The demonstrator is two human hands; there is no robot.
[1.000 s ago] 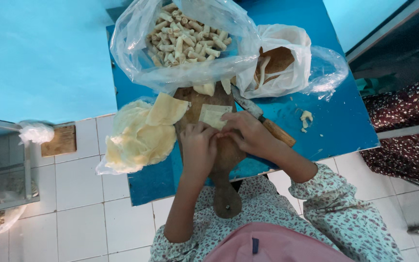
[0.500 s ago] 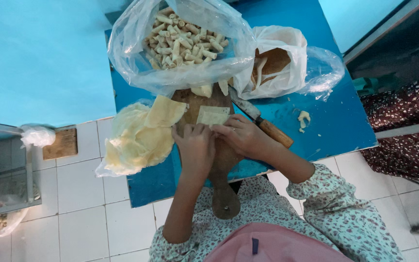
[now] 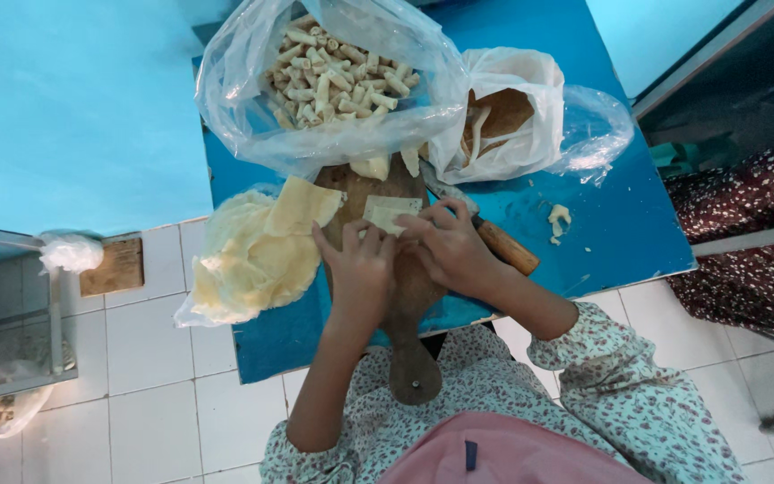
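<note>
A pale square pastry wrapper (image 3: pixel 391 213) lies on a wooden cutting board (image 3: pixel 409 296) on a small blue table (image 3: pixel 602 224). My left hand (image 3: pixel 358 267) rests on the board with its fingertips on the wrapper's near left edge. My right hand (image 3: pixel 451 246) pinches the wrapper's right edge and folds it. A stack of thin yellow wrappers (image 3: pixel 253 251) lies in plastic just left of the board.
A clear bag of several small rolled pastries (image 3: pixel 333 76) sits behind the board. A white bag with brown contents (image 3: pixel 499 121) stands to its right. A wooden-handled knife (image 3: pixel 503 246) lies beside my right hand. Crumbs of filling (image 3: pixel 557 218) dot the table. White floor tiles surround it.
Both hands have stayed on the wrapper, with the fingers shifting slightly as they fold it. Nothing else has moved.
</note>
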